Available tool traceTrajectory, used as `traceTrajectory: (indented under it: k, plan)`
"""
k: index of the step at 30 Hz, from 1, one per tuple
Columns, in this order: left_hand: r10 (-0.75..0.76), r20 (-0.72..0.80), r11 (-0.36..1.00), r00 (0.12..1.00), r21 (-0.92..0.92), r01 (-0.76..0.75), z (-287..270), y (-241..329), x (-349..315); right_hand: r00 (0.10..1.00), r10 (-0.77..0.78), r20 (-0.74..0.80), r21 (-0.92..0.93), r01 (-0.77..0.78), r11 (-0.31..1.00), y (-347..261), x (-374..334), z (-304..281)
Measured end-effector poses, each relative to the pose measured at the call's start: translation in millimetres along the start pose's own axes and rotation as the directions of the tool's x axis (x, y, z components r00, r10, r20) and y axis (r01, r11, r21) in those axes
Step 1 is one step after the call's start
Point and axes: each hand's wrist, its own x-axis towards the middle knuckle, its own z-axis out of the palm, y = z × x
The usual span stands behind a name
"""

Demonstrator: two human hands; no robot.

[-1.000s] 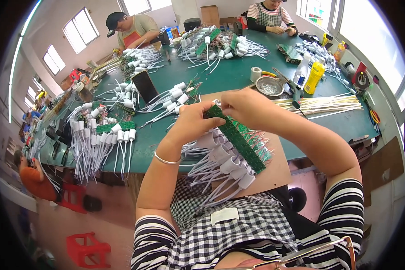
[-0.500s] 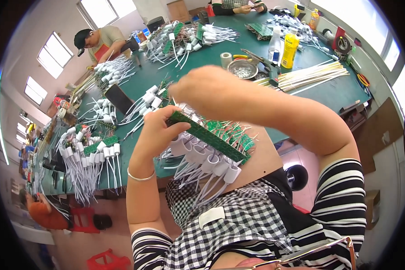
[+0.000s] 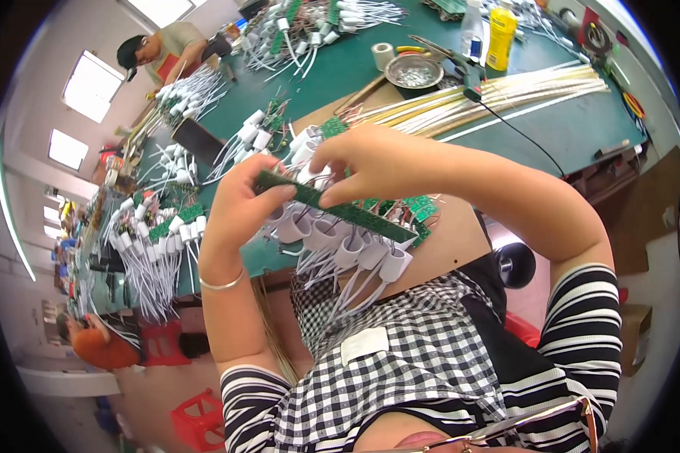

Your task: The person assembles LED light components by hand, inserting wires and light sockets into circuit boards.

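A long green circuit board (image 3: 355, 217) is tilted in front of me, its right end lower than its left. My left hand (image 3: 242, 196) grips its left end, thumb on the near face. With thumb and curled fingers, my right hand (image 3: 355, 166) pinches the board's upper edge near the middle; its fingertips are partly hidden behind the board. White cylindrical lamp holders (image 3: 351, 251) with white cables hang along the board's near side. Behind it lie more green boards (image 3: 419, 208) with thin reddish wires, over a brown work board (image 3: 453, 241).
Bundles of white cabled holders (image 3: 155, 245) lie on the green table (image 3: 310, 98) to the left. Toward the back right are a metal bowl (image 3: 414, 72), a soldering iron (image 3: 468, 79), pale strips (image 3: 506, 94) and a yellow bottle (image 3: 500, 38). A co-worker (image 3: 162, 57) sits far left.
My right hand has come down from above onto the middle of the board. The board and my left hand have shifted slightly left and up in the picture, and the view has tilted.
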Motion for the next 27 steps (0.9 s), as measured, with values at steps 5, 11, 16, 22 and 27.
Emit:
traceTrajectory:
  k: [5,11,16,22,27]
  plan:
    - [0.038,-0.036,0.998,0.999,-0.044,-0.039,2.0,-1.2,-4.0,0.926,-0.313,-0.212,-0.083,0.302,0.95,8.4,4.8,-8.9]
    - [0.366,-0.073,0.903,0.928,-0.212,-0.373,-37.9,-34.3,-16.2,0.953,0.033,-0.3,0.533,0.138,0.835,31.8,-34.4,-43.8]
    - [0.305,-0.085,0.845,0.949,-0.436,-0.31,-75.9,-33.6,-1.3,0.952,0.258,-0.167,0.67,-0.082,0.737,77.8,-96.6,7.0]
    - [-0.139,0.089,0.973,0.986,-0.174,0.153,-64.2,-34.0,59.3,0.92,0.306,0.244,0.836,-0.359,0.414,60.7,-136.0,72.4]
    - [-0.229,0.34,0.914,0.912,-0.247,0.322,-49.2,-91.0,93.1,0.978,0.112,0.178,0.92,-0.206,0.334,36.0,-110.6,93.3]
